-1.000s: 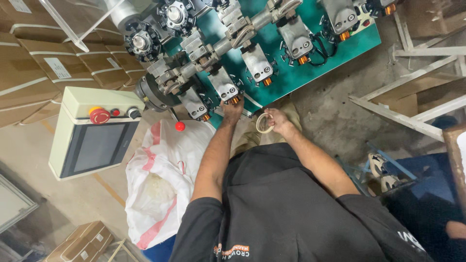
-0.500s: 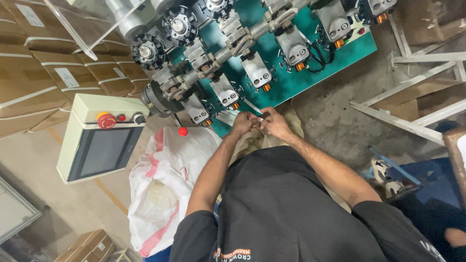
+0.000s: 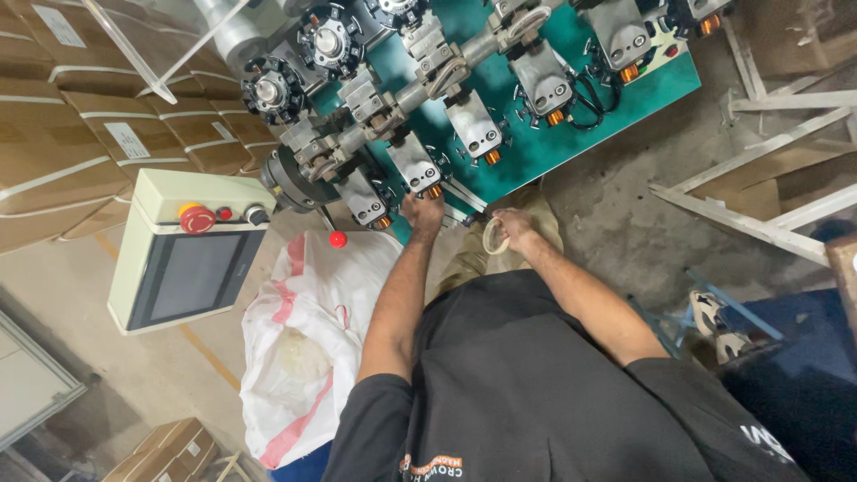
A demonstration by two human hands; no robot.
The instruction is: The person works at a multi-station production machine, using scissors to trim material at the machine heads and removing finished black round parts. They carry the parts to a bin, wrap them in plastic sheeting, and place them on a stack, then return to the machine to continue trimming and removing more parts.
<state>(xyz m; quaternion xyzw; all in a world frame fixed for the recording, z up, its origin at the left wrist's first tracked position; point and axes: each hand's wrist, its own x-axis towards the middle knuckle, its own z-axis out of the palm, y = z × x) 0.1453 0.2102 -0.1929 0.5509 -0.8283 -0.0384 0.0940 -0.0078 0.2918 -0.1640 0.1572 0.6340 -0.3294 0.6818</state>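
I'm looking straight down: my left hand [image 3: 423, 212] is up against the green machine panel [image 3: 571, 134], fingers pressed at the base of one grey winding head [image 3: 415, 165] with its orange tip, though whether that grip is clenched on anything I cannot tell. My right hand [image 3: 512, 228] sits just beside it, low by the panel's bottom edge, its grip closed around a pale tape roll [image 3: 494, 236] held on edge. More grey heads run along a metal shaft [image 3: 446, 67] across the panel. To the left a cream control box [image 3: 192, 245] with a dark screen and a red stop button hangs beside the machine. Below it a white sack with pink stripes [image 3: 303, 339] slumps on the concrete floor [image 3: 625, 232]. Strapped cartons [image 3: 62, 134] are stacked at the far left, and white-painted frame bars [image 3: 759, 214] lean at the right.
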